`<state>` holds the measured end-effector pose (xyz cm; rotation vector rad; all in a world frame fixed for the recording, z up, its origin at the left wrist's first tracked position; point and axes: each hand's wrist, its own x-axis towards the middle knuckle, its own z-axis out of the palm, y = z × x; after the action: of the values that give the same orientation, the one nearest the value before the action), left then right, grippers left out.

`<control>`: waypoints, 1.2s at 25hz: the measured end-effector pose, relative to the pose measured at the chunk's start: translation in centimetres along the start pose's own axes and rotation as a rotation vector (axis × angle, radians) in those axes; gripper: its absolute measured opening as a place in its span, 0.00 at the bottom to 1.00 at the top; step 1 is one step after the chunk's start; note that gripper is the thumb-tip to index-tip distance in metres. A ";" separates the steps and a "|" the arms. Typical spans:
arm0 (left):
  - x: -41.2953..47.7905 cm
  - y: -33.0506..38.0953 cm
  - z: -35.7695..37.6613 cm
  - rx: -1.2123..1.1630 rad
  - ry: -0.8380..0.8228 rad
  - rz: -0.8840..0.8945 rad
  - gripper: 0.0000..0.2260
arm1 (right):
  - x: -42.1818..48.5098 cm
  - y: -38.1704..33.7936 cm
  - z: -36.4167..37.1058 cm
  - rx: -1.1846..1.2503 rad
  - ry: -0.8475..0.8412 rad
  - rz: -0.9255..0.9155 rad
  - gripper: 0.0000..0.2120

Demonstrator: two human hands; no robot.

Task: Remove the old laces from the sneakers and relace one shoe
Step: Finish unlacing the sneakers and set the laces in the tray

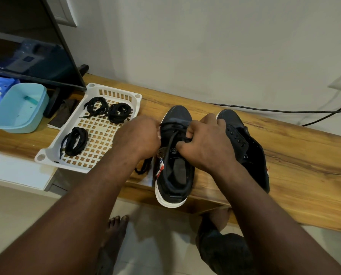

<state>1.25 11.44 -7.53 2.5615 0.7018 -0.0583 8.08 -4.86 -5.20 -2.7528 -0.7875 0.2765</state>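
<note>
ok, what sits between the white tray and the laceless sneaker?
Head view: the other sneaker, with the left hand and right hand on its black lace.

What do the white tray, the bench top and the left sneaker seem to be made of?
White tray: moulded plastic, smooth and matt, judging by the even square grid and rounded corners.
Bench top: wood, or a wood-look veneer, with brown grain streaks and a slight sheen.
Left sneaker: dark woven cloth, probably canvas, matt upper on a white sole that looks like rubber.
</note>
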 end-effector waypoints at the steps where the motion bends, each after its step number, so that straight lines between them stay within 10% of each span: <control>1: 0.1 -0.6 -0.1 0.122 -0.027 -0.077 0.03 | -0.1 0.0 -0.1 -0.049 -0.004 0.013 0.20; 14: -0.2 -0.2 0.1 -0.230 0.006 0.183 0.05 | 0.9 0.7 -2.2 1.205 0.019 0.015 0.14; 20: -0.5 0.6 0.4 -0.126 0.044 0.251 0.04 | 1.4 0.7 -1.9 1.240 0.160 -0.006 0.11; 25: -0.2 -1.0 0.2 0.216 -0.147 -0.136 0.04 | 1.7 1.2 -1.5 1.188 0.194 0.001 0.16; 30: -0.4 -0.3 -1.1 -0.278 -0.037 0.125 0.07 | 1.5 1.1 -1.4 1.123 0.143 -0.058 0.10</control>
<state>0.66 11.99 -6.59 2.3244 0.4967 0.0314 10.22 -5.27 -4.35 -1.6650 -0.4460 0.3584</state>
